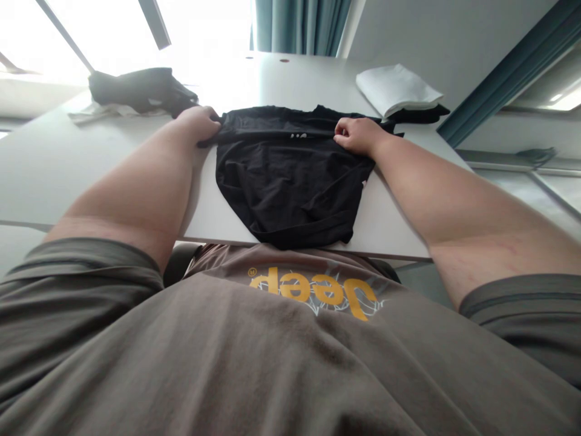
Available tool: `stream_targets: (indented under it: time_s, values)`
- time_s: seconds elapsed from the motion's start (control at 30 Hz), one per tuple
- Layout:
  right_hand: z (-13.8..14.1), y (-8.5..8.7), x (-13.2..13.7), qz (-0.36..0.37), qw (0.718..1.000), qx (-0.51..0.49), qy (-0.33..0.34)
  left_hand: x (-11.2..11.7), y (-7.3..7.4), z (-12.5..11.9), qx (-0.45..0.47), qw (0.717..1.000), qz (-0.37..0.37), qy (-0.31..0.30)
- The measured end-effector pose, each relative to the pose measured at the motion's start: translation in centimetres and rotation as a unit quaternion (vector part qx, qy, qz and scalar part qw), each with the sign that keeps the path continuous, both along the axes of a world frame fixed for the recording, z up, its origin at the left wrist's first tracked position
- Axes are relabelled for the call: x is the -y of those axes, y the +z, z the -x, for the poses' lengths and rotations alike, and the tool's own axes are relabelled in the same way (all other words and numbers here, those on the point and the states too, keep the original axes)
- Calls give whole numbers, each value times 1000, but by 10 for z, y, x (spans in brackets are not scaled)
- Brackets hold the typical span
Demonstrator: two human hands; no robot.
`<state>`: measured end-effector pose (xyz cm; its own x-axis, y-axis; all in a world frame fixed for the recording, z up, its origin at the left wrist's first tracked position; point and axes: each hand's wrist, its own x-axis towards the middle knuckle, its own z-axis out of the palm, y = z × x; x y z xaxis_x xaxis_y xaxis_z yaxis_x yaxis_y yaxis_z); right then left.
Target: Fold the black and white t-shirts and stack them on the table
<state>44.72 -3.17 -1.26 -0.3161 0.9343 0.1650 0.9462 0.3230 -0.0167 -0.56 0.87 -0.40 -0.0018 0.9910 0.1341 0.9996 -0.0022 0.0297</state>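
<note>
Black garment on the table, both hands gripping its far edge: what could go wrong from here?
1. The black garment reaches the near edge of the table and seems to hang over it; a pull toward the body might slide it off.
2. Its middle is wrinkled, so folding from where the left hand and right hand grip could trap creases.
3. The white folded cloth lies just beyond the right hand; a wide sweep may knock it.

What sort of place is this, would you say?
Probably an office-like or meeting room, though that is not certain: a long white table, teal curtains beside a bright window, and a folded white cloth at the far end. The left hand and right hand pinch a black garment.
</note>
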Motion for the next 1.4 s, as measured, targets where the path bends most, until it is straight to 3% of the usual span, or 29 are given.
stream_targets:
  time_s: [0.2,1.4]
  values:
    - [-3,-2,-4,21,1000,-14,-2,5,3,-3,-4,1000,5,-5]
    - [3,3,3,-8,1000,10,-8,2,4,-2,4,1000,8,2]
